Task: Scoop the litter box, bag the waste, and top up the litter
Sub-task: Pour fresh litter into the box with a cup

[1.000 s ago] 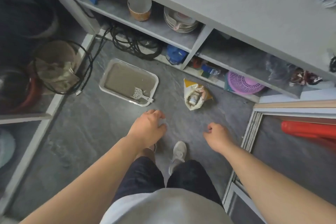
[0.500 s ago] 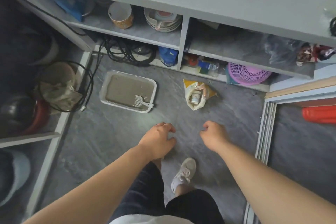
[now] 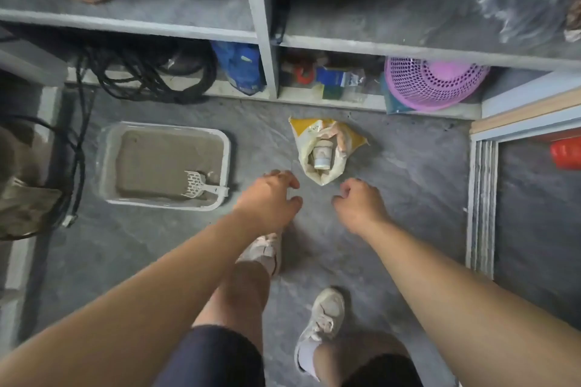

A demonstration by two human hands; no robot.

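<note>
Both hands, left and right, are hanging loosely curled and holding nothing above the floor, while the light, stiff scoop is lying in the tray, probably best taken by its handle.

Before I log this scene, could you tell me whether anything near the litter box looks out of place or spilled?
Nothing looks spilled. The scoop lies inside the litter box at its near right corner, handle on the rim. The open litter bag sits upright on the floor with a small container inside.
</note>
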